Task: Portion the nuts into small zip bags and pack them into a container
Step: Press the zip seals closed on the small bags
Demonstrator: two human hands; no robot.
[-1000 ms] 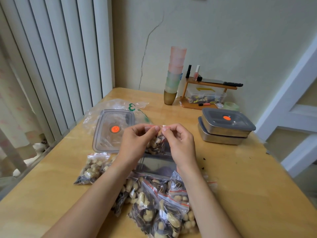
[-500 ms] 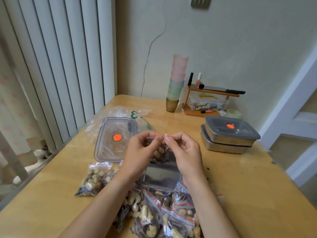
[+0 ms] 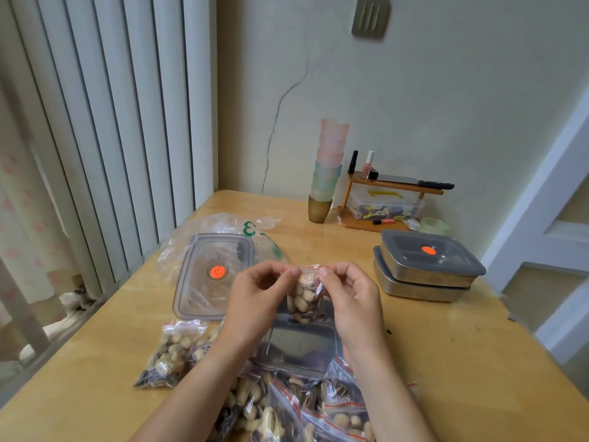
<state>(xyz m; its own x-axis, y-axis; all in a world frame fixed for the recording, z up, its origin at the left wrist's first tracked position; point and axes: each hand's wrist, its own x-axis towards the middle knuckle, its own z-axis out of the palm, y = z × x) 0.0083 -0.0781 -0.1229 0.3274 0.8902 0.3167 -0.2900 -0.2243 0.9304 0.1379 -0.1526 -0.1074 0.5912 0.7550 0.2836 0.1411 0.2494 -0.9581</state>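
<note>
Since half a second ago, both hands hold nearly the same pose over the table, though the small zip bag (image 3: pixel 304 293) now hangs more plainly in view between them. With my left hand (image 3: pixel 259 296) I pinch the left end of the bag's red zip strip between thumb and forefinger; my right hand (image 3: pixel 349 296) pinches the right end likewise, the remaining fingers curled loosely. I judge this two-point grip serves to press the seal shut along its length, the weight of the nuts keeping the pouch hanging straight below the fingertips. Directly beneath the bag sits the open metal container (image 3: pixel 301 346), placed, I judge, to catch spills and receive the sealed portion. Nearer me lies a heap of filled bags (image 3: pixel 306 409), and one more filled bag (image 3: pixel 173 354) lies to the left. Beyond it, the container's clear lid (image 3: pixel 212 275) rests on a large plastic bag (image 3: pixel 220 228). Well apart to the right stand two stacked lidded containers (image 3: pixel 425 266) on the wooden table (image 3: pixel 478 362).
</note>
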